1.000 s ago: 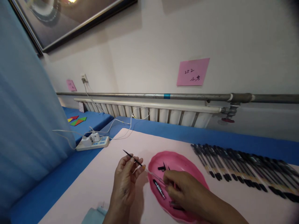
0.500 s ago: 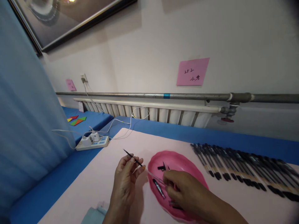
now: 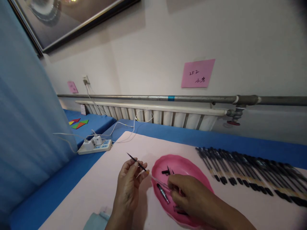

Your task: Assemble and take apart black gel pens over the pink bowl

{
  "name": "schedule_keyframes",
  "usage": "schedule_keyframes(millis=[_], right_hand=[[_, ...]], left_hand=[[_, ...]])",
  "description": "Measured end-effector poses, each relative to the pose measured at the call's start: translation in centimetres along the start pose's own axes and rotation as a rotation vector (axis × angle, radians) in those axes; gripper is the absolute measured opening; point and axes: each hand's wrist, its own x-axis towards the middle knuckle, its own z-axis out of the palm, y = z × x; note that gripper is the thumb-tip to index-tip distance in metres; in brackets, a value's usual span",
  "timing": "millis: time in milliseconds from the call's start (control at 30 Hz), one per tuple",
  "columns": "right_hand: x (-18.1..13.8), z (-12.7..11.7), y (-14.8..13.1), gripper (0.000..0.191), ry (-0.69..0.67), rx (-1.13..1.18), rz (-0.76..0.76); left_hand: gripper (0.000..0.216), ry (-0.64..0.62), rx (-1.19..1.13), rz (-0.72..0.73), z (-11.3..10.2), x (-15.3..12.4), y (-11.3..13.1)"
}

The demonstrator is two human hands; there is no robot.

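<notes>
My left hand pinches a thin black pen refill between thumb and fingers, its point aimed up and left. From the refill's lower end a clear, slim tube runs down to the right. The closed fingers of my right hand grip that tube's far end above a pink scalloped plate. I cannot tell whether the tube is the refill's tail or a separate barrel. On the plate lie a dark pen part with a clear end and small black pieces. My right hand partly covers other parts there.
A long row of black-capped pens lies at the right on pink paper. A light blue cloth-like item sits at the front. A white power strip with cables stands at the left, beside a blue curtain.
</notes>
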Motion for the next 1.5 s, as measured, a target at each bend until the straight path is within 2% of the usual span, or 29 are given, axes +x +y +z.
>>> schedule_keyframes(millis=[200, 433, 667, 867, 1033, 1233, 1500], right_hand=[[0.0, 0.1, 0.2, 0.012, -0.053, 0.032, 0.024], [0.0, 0.0, 0.1, 0.013, -0.010, -0.044, -0.023], [-0.2, -0.6, -1.0, 0.014, -0.033, -0.078, 0.010], [-0.2, -0.7, -1.3, 0.015, 0.002, -0.150, -0.002], [0.0, -0.6, -1.1, 0.013, 0.015, -0.118, -0.009], [0.1, 0.0, -0.3, 0.014, 0.095, -0.138, -0.028], [0.0, -0.1, -0.5, 0.017, 0.074, -0.038, -0.016]], left_hand=[[0.024, 0.011, 0.013, 0.010, -0.2, 0.2, -0.2], [0.030, 0.005, 0.005, 0.027, -0.3, 0.2, -0.3], [0.031, 0.017, 0.004, 0.025, -0.1, 0.0, -0.3], [0.028, 0.008, 0.012, 0.032, -0.2, 0.2, -0.4], [0.027, -0.043, 0.033, -0.002, 0.1, -0.1, -0.9], [0.024, -0.132, 0.038, -0.080, 0.4, -0.5, -1.4], [0.026, -0.023, -0.009, -0.054, 0.2, -0.1, -0.9]])
